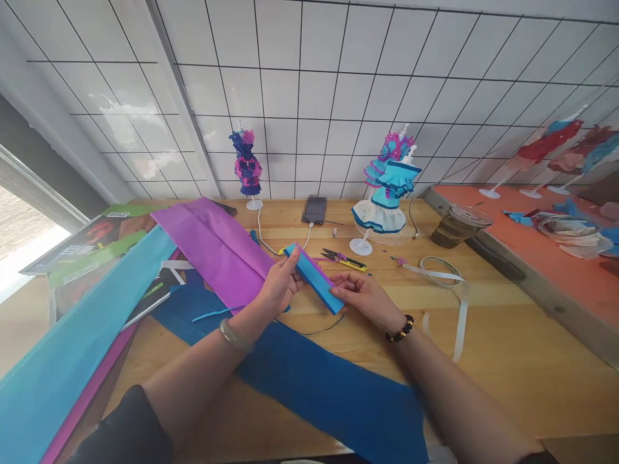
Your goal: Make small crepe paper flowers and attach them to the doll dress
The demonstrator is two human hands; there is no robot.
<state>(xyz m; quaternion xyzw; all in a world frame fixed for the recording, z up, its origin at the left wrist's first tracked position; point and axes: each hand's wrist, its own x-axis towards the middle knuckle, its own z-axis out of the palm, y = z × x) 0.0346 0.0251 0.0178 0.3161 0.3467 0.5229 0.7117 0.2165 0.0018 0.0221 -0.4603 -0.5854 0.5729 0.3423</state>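
Left grip [280,283] and right grip [363,296] pinched on blue-purple strip [315,281], its underside hidden.

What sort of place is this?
Likely a sewing or craft workspace: the wooden table holds yellow-and-black snips, a long dark-blue cloth-like strip and a tiny ruffled blue-and-white dress on a stand.

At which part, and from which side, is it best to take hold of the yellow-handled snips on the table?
Probably by the yellow handle, coming from the right: the snips lie flat, handle end to the right, pointed blades to the left. The right hand is nearer this end, though it pinches the blue strip.
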